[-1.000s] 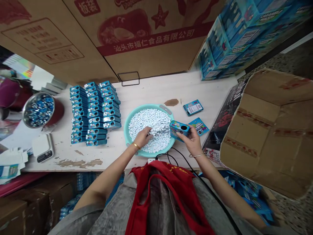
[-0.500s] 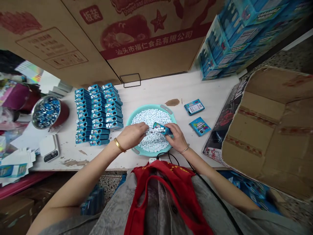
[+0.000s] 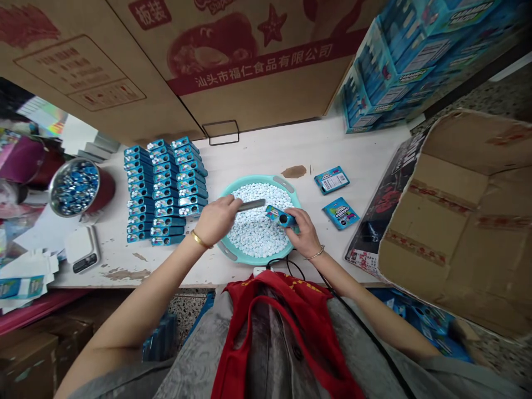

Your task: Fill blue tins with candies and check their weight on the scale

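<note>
A narrow grey metal scoop (image 3: 251, 205) juts to the right from the closed fingers of my left hand (image 3: 219, 219), above the candies. My right hand (image 3: 302, 233) grips a small blue candy box (image 3: 279, 216) whose end, with a dark round hole, faces me. Scoop tip and box are close but apart. Beneath both hands is a round turquoise basin (image 3: 233, 256) full of small white candies (image 3: 261, 238). Two more blue boxes lie flat at the right: one shows its label side (image 3: 331, 180), the other its front (image 3: 340, 214).
Three rows of blue boxes (image 3: 166, 191) stand at the left, beside a metal bowl (image 3: 77, 187) of wrapped sweets and a white scale (image 3: 82, 249). Big cartons (image 3: 257, 100) line the back. Packed blue boxes (image 3: 390, 83) and an open carton (image 3: 449, 221) are on the right.
My left hand has drawn back left and up, so the scoop now shows apart from the box. White candies no longer spill across the box end; its dark hole shows.
</note>
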Demonstrator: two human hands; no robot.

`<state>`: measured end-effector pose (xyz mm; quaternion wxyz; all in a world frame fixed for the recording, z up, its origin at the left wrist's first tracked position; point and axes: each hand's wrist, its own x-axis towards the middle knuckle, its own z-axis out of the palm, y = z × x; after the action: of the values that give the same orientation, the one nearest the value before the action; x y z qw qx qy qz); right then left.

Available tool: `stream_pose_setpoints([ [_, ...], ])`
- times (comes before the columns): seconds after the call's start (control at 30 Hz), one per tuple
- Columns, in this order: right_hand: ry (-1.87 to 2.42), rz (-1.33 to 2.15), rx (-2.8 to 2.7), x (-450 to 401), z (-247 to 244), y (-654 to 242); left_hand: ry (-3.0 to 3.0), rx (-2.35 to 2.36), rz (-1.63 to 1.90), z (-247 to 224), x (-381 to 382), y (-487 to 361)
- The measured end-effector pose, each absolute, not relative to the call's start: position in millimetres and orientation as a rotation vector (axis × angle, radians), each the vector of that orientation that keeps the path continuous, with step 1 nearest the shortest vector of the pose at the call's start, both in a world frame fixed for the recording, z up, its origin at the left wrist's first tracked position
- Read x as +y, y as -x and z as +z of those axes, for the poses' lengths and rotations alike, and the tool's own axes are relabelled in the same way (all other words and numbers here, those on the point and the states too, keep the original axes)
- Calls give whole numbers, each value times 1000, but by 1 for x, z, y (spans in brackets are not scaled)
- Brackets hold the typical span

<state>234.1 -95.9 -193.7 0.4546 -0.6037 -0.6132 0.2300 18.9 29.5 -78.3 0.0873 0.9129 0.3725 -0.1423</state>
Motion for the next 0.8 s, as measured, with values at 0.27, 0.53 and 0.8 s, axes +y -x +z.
stream_pose_setpoints([
  [0.27,1641,524,-1332,-103,-181,-256,-2409,1118,-409,-216,29,-22],
  [0.53,1719,529,-1207,-107,-180,-265,-2246,977,-235,-232,7,-50],
  [0.8,1652,466,-1427,-107,-181,-260,-2270,836,-98,-134,19,-3],
])
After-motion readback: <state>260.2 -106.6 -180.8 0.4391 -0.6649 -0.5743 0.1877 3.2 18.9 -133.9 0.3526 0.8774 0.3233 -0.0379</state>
